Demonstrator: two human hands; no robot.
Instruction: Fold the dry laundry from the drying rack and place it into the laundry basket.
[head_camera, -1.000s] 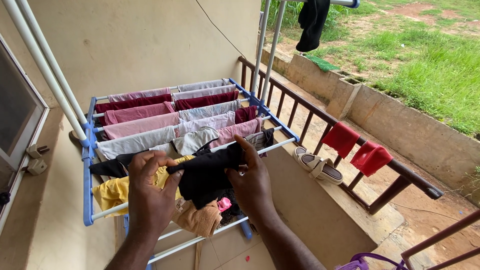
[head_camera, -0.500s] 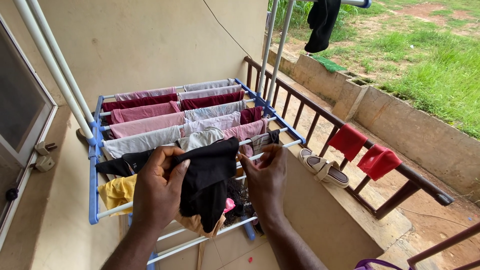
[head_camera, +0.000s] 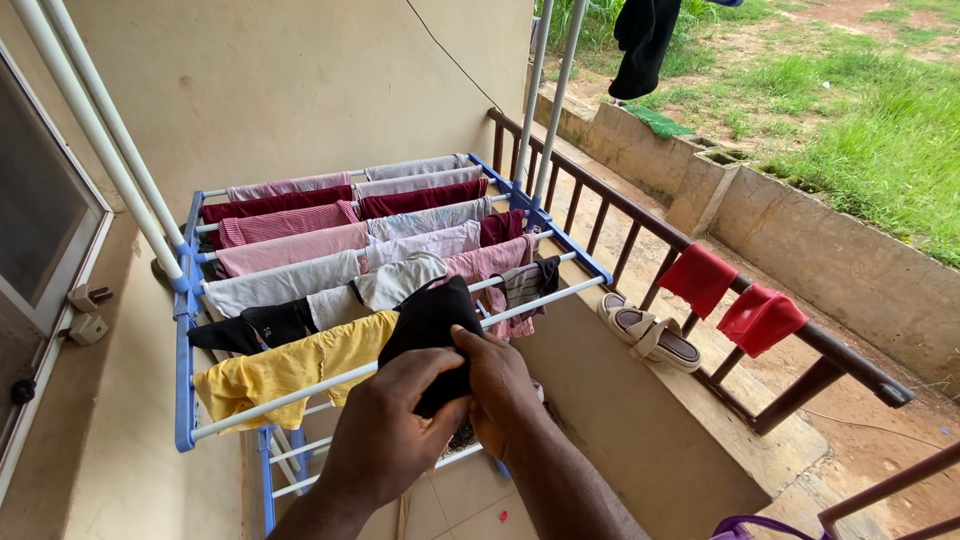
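Both hands have closed together at lower centre of the frame: the left hand (head_camera: 385, 440) and right hand (head_camera: 500, 385), previously apart with the black garment (head_camera: 430, 325) stretched between them, now pinch it bunched over the drying rack's (head_camera: 185, 400) front rail, beside the yellow shirt (head_camera: 285, 365). The garment appears draped, though not released.

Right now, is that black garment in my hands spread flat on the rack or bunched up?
Bunched up. The black garment is gathered in folds between the left hand and right hand, draped over the drying rack rail.
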